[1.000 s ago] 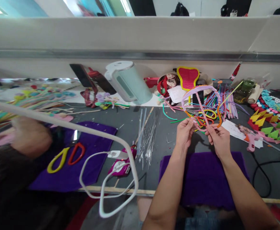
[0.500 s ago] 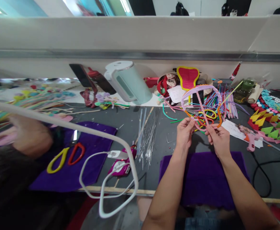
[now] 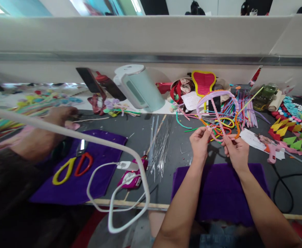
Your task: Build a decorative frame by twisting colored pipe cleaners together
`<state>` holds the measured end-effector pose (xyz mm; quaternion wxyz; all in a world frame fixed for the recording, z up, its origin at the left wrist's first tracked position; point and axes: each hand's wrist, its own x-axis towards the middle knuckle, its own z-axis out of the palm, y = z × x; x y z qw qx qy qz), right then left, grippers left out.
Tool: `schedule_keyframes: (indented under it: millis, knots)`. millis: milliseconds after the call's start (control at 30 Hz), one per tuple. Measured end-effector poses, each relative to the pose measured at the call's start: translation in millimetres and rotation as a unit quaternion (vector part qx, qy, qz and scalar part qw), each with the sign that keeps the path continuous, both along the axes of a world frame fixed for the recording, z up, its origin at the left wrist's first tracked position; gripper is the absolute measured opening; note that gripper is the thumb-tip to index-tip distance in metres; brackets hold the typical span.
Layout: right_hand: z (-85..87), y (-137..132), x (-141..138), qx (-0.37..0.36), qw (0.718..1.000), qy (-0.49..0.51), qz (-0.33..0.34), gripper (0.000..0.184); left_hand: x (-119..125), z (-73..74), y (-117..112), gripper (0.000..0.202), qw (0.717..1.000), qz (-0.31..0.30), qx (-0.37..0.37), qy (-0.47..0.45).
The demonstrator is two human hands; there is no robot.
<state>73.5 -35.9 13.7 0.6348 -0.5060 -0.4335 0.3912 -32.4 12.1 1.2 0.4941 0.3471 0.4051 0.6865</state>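
Note:
Between my two hands is a ring of fuzzy pipe cleaners (image 3: 216, 93), lilac along the top and orange at the sides, with a pink strip crossing its middle. My left hand (image 3: 201, 140) pinches its lower left edge. My right hand (image 3: 235, 148) grips the lower edge close to the foot of the pink strip. Behind the ring lie loose yellow, green and orange pipe cleaners, and a bundle of pipe cleaners (image 3: 247, 110) in mixed colours. Under my forearms is a folded purple cloth (image 3: 225, 193).
Red-and-yellow scissors (image 3: 84, 164) rest on another purple cloth (image 3: 109, 144). A co-worker's hand (image 3: 45, 132) reaches in at left. Thin wires (image 3: 162, 151), a magenta power bank (image 3: 131, 177), a kettle (image 3: 143, 89) and a pink glue gun (image 3: 272, 151) are around. A white tube (image 3: 89, 136) crosses the foreground.
The co-worker's hand at left has moved up and to the right, toward the coloured stems. My hands keep nearly the same grip on the ring.

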Motion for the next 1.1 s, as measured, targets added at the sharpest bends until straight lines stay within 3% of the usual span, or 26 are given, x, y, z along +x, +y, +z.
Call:
schedule_keyframes:
  millis: [133,300,500,733,933,1100]
  knots:
    - [-0.8,0.0,-0.6,-0.004,1.0,0.003,0.008,0.027,1.0,0.6,1.6,0.021,1.0,0.015,-0.01,-0.017]
    - [-6.2,1.4,0.7,-0.004,0.999,0.026,0.031,0.024,-3.3,3.0,2.4,0.016,0.988,-0.091,-0.071,-0.103]
    - [-11.4,3.3,2.9,-0.007,0.995,0.078,0.06,0.022,-11.8,5.4,3.9,0.011,0.972,-0.179,-0.076,-0.133]
    - [-6.6,5.9,10.2,-0.007,0.996,0.072,0.056,0.024,-23.2,9.9,2.4,0.025,0.976,-0.213,-0.024,-0.038]
    - [-2.4,4.9,14.1,-0.007,0.997,0.05,0.065,0.025,-30.0,7.8,3.5,0.027,0.978,-0.161,0.072,0.114]
    - [-0.9,4.0,14.5,0.003,0.998,0.028,0.063,0.026,-32.4,4.0,6.8,0.025,0.974,-0.147,0.094,0.144]
